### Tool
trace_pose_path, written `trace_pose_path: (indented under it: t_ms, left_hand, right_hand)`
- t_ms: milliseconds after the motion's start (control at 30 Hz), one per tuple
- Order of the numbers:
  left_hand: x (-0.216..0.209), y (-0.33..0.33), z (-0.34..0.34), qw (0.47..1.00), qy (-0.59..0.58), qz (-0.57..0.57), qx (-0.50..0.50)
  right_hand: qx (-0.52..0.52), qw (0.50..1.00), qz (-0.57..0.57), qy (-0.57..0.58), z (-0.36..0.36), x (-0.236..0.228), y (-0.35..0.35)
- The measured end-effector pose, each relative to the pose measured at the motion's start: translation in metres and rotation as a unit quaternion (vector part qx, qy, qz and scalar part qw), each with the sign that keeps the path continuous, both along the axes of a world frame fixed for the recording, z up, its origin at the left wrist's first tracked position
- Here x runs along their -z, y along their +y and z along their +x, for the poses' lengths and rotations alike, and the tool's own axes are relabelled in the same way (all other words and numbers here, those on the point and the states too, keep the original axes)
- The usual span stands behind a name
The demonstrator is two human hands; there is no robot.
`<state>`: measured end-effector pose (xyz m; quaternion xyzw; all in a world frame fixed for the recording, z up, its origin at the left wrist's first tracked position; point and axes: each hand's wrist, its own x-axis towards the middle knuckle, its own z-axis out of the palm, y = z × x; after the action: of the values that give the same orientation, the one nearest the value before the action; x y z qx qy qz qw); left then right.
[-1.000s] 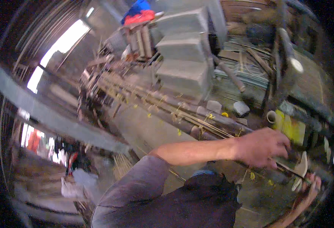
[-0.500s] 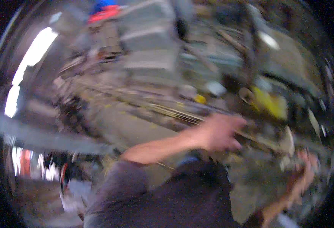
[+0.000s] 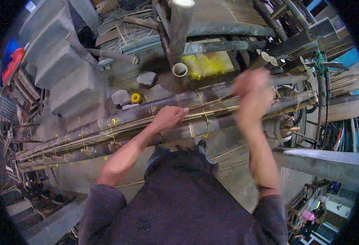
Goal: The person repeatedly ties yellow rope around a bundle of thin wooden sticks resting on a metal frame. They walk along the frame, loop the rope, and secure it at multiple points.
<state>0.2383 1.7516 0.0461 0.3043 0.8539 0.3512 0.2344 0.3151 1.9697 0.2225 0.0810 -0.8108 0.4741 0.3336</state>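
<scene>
Two long dark bamboo poles (image 3: 138, 109) run side by side across in front of me, with thin bamboo strips (image 3: 126, 127) lying lengthwise between them. Yellow string (image 3: 206, 116) is looped over the strips at intervals. My left hand (image 3: 168, 118) rests at the middle of the strips, fingers curled together on a thin strip. That strip runs rightward toward my right hand (image 3: 254, 87), which is raised over the right part of the poles. Motion blurs the right hand's fingers, so what they hold cannot be made out.
Beyond the poles lie a yellow string roll (image 3: 136, 98), broken concrete blocks (image 3: 147, 78) and a yellow net-like piece (image 3: 206, 65). Concrete steps (image 3: 71, 77) rise at the far left. An upright bamboo post (image 3: 180, 32) stands beyond. A bucket (image 3: 278, 128) sits at right.
My view has swung to the right and steadied. The left hand now lies on the strips; the right hand has come up from the lower right to above the poles.
</scene>
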Motion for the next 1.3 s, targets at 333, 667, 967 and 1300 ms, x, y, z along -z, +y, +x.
trace_pose_path:
  t_ms: [333, 667, 967, 1300]
  left_hand:
    - [-0.030, -0.014, 0.008, 0.997, -0.032, 0.031, -0.063]
    - [-0.016, -0.032, -0.002, 0.994, -0.094, -0.020, -0.045]
    - [-0.021, -0.009, 0.003, 0.993, -0.084, -0.066, -0.054]
    - [0.058, -0.027, -0.019, 0.995, 0.062, -0.062, 0.048]
  right_hand:
    - [-0.100, 0.710, -0.688, -0.116, -0.024, 0.147, -0.106]
    - [0.058, 0.883, -0.459, -0.084, -0.048, 0.088, -0.047]
    - [0.033, 0.822, -0.569, 0.005, -0.056, 0.035, 0.035]
    - [0.151, 0.970, -0.080, -0.174, -0.073, 0.098, 0.097]
